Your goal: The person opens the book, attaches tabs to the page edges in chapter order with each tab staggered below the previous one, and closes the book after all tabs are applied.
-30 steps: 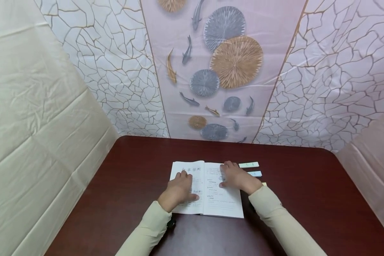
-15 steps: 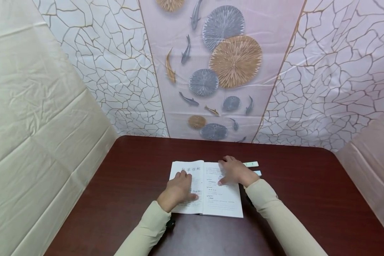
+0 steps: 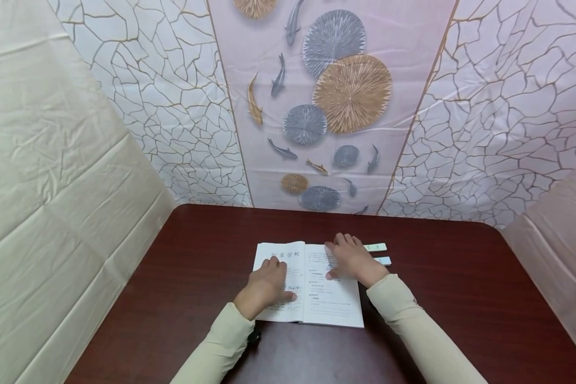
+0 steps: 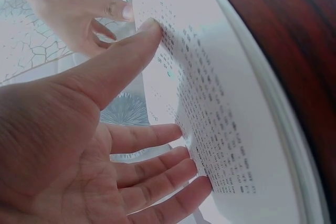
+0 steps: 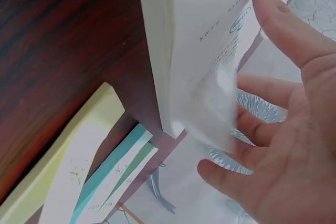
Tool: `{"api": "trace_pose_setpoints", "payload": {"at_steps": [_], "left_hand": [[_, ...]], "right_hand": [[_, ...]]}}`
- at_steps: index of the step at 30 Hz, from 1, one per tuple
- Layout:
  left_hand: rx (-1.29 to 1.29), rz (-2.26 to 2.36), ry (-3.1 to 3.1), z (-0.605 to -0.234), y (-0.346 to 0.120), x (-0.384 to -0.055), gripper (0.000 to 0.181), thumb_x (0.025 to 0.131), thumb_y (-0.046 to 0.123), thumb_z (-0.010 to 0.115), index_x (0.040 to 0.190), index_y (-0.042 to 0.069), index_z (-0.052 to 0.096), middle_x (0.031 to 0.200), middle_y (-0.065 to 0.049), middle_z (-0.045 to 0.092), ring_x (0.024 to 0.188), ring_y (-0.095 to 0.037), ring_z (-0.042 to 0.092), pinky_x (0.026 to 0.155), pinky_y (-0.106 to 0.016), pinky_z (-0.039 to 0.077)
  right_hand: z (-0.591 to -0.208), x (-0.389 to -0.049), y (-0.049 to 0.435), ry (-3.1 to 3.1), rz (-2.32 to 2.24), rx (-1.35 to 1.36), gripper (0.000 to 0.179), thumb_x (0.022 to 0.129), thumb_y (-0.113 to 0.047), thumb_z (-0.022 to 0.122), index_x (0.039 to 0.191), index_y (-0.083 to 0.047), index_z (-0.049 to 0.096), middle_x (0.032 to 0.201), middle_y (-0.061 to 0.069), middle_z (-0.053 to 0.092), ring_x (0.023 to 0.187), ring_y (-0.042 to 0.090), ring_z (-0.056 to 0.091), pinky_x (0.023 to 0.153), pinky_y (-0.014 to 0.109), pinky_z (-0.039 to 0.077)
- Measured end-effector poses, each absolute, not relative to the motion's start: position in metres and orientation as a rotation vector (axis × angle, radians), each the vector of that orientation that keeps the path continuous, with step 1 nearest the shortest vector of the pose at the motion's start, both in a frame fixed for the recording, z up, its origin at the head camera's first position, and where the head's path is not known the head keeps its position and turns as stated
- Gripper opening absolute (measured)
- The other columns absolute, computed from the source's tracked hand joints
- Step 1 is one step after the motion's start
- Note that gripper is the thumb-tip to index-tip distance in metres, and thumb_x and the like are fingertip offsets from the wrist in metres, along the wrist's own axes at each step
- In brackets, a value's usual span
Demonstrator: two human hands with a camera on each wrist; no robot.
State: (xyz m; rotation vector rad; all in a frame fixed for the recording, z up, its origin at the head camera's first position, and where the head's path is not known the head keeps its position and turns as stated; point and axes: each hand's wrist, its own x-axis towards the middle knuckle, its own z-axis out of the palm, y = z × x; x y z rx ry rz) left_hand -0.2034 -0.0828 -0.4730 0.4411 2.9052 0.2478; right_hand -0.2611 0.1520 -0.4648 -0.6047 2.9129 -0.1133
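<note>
Where left hand (image 3: pixel 264 286), right hand (image 3: pixel 352 260) spread loose fingers (image 5: pixel 268 88), book (image 3: pixel 319 306) covered (partly); print (image 4: pixel 210 108) blurred.

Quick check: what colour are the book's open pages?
The pages are white with dark print; the head view shows both best.

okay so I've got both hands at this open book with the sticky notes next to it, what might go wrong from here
The page looks bent at its corner by the right hand, so it could crease or tear.
The notes lie right beside the book, close to that hand; a sideways sweep might scatter them.
If the left hand lifted off, the pages under it might spring up.
</note>
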Motion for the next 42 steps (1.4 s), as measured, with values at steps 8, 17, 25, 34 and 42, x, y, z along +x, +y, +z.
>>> {"api": "trace_pose_setpoints", "payload": {"at_steps": [8,17,25,34,42], "left_hand": [[0.435,0.266,2.895,-0.472,-0.082,-0.203,0.078,0.083,0.049,0.09,0.136,-0.002,0.062,0.128,-0.017,0.059,0.111,-0.027,0.055,0.083,-0.045,0.057],[0.468,0.294,2.905,-0.471,-0.082,-0.202,0.078,0.082,0.048,0.091,0.134,-0.003,0.062,0.123,-0.017,0.059,0.107,-0.027,0.055,0.079,-0.045,0.058],[0.453,0.301,2.897,-0.471,-0.083,-0.2,0.076,0.083,0.048,0.09,0.134,-0.002,0.062,0.126,-0.018,0.058,0.109,-0.028,0.055,0.079,-0.046,0.058],[0.478,0.286,2.912,-0.472,-0.084,-0.199,0.077,0.085,0.05,0.087,0.137,0.0,0.061,0.131,-0.018,0.059,0.118,-0.031,0.057,0.083,-0.05,0.059],[0.592,0.703,2.799,-0.476,-0.108,-0.209,0.05,0.101,0.034,0.073,0.136,-0.002,0.065,0.134,-0.021,0.063,0.125,-0.037,0.06,0.099,-0.055,0.054]], "right_hand": [[-0.454,-0.255,0.156,2.983,-0.583,-0.52,0.084,0.095,-0.027,0.082,0.161,-0.001,0.038,0.153,0.028,0.048,0.145,0.049,0.043,0.114,0.065,0.04],[-0.442,-0.219,0.162,2.623,-1.54,-0.379,0.061,0.115,-0.038,0.043,0.165,-0.005,0.03,0.151,0.029,0.052,0.134,0.044,0.058,0.104,0.056,0.052],[-0.46,-0.178,0.15,2.533,-1.59,-0.385,0.058,0.117,-0.038,0.032,0.164,-0.004,0.034,0.164,0.024,0.04,0.144,0.043,0.049,0.114,0.058,0.043],[-0.48,-0.174,0.127,2.575,-1.543,-0.39,0.052,0.112,-0.014,0.052,0.161,0.0,0.039,0.154,0.025,0.053,0.144,0.04,0.051,0.115,0.053,0.043],[-0.484,-0.176,0.115,2.623,-1.358,-0.447,0.058,0.11,-0.022,0.057,0.16,0.002,0.039,0.152,0.027,0.053,0.142,0.042,0.051,0.115,0.057,0.042]]}}
